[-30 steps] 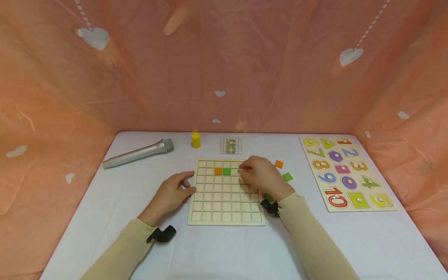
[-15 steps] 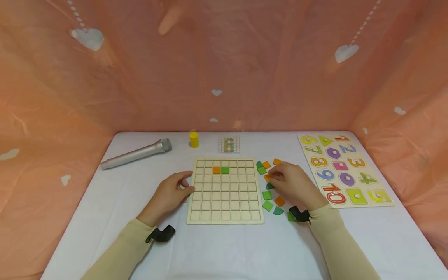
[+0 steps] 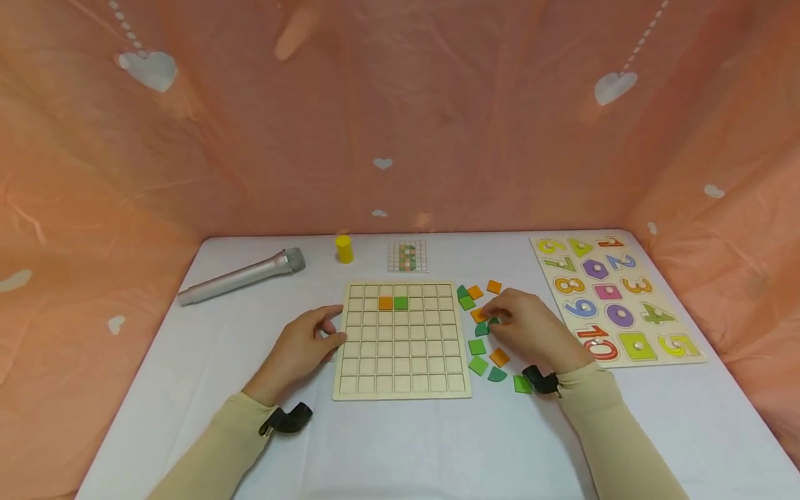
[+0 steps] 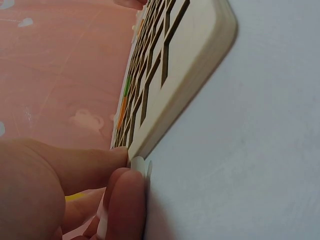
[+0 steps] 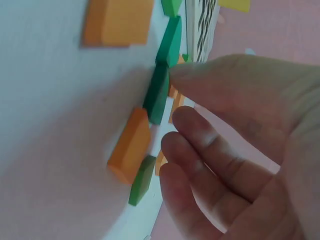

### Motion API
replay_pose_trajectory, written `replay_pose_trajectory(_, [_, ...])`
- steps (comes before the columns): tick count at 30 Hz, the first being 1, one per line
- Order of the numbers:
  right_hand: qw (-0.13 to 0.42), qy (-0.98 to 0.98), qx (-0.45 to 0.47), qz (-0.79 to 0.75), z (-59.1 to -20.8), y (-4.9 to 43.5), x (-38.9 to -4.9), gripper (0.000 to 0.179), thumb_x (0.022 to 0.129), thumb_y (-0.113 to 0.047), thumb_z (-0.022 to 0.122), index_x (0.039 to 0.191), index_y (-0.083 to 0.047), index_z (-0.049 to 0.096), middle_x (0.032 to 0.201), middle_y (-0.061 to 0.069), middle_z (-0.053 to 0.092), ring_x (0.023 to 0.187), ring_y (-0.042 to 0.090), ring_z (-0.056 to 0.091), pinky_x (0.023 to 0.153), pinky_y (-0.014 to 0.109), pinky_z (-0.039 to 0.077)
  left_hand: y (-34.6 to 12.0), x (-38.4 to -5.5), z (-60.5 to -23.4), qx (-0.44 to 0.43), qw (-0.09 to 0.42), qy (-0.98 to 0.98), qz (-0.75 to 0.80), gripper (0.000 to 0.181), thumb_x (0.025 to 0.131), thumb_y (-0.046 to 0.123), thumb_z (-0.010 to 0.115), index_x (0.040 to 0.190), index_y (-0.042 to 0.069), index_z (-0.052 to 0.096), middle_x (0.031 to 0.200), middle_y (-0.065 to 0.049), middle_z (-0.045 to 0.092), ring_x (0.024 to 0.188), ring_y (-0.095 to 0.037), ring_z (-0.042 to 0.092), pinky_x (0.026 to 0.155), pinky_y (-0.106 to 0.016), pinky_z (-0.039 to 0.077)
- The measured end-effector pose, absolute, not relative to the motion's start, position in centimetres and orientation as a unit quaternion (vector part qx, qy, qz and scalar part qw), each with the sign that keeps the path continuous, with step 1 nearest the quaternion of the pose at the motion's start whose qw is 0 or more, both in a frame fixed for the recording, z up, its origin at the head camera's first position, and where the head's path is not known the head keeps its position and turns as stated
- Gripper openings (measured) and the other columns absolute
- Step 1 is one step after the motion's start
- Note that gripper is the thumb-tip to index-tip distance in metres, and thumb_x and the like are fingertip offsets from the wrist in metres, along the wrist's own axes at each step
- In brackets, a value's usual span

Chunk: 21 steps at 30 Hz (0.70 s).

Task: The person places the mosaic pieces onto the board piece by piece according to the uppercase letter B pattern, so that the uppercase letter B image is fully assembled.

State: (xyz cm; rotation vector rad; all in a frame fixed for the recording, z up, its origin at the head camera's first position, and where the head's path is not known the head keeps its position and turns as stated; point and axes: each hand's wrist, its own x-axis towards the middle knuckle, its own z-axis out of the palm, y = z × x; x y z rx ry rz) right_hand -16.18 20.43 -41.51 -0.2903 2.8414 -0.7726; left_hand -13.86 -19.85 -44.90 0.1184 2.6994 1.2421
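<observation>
A square wooden grid board [image 3: 403,351] lies at mid table, an orange square tile [image 3: 385,303] and a green square tile [image 3: 401,303] side by side in its second row. Against the board's left edge rest the thumb and a fingertip of my left hand [image 3: 304,346], spaced apart; the left wrist view shows them right at the wooden edge. My right hand [image 3: 531,326] is low over loose tiles to the right. In the right wrist view its thumb tip meets a dark green rounded tile [image 5: 156,95], while the other fingers are bent and apart from it.
Around the right hand lie several loose tiles, including an orange square [image 3: 499,357] and a green square [image 3: 478,365]. A small pattern card [image 3: 407,256], a yellow cylinder [image 3: 344,249] and a silver microphone [image 3: 244,276] stand or lie behind; a number puzzle [image 3: 615,302] lies far right.
My right hand has left the board's upper right and moved right to the loose tiles, where it then stays nearly still. The left hand keeps its place at the board's edge.
</observation>
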Motion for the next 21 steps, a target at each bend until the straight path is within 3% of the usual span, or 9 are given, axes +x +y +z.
replay_pose_trajectory(7, [0.093, 0.963, -0.101, -0.233, -41.5, 20.8, -16.3, 0.025, 0.094, -0.008, 0.071, 0.112, -0.021, 0.082, 0.110, -0.001, 0.070, 0.105, 0.025, 0.062, 0.097, 0.046, 0.056, -19.8, -13.9, -45.0, 0.039, 0.086, 0.904, 0.418, 0.055, 0.102, 0.020, 0.075, 0.153, 0.008, 0.058, 0.105, -0.007, 0.064, 0.064, -0.013, 0.063, 0.068, -0.025, 0.046])
replay_pose_trajectory(14, [0.094, 0.963, -0.108, -0.229, -41.4, 21.7, -16.7, 0.025, 0.093, -0.005, 0.068, 0.109, -0.015, 0.084, 0.113, 0.004, 0.074, 0.108, 0.028, 0.066, 0.102, 0.054, 0.057, -19.9, -14.0, -45.0, 0.044, 0.084, 0.905, 0.415, 0.056, 0.102, 0.019, 0.075, 0.153, 0.007, 0.058, 0.106, -0.008, 0.066, 0.065, -0.012, 0.064, 0.068, -0.025, 0.047])
replay_pose_trajectory(21, [0.091, 0.969, -0.086, -0.213, -41.4, 21.9, -16.8, 0.013, 0.094, -0.018, 0.077, 0.104, -0.013, 0.082, 0.108, 0.006, 0.073, 0.106, 0.028, 0.063, 0.101, 0.053, 0.056, -19.9, -14.1, -44.9, 0.041, 0.086, 0.903, 0.419, 0.056, 0.102, 0.018, 0.075, 0.153, 0.007, 0.058, 0.106, -0.009, 0.066, 0.066, -0.013, 0.064, 0.066, -0.025, 0.049])
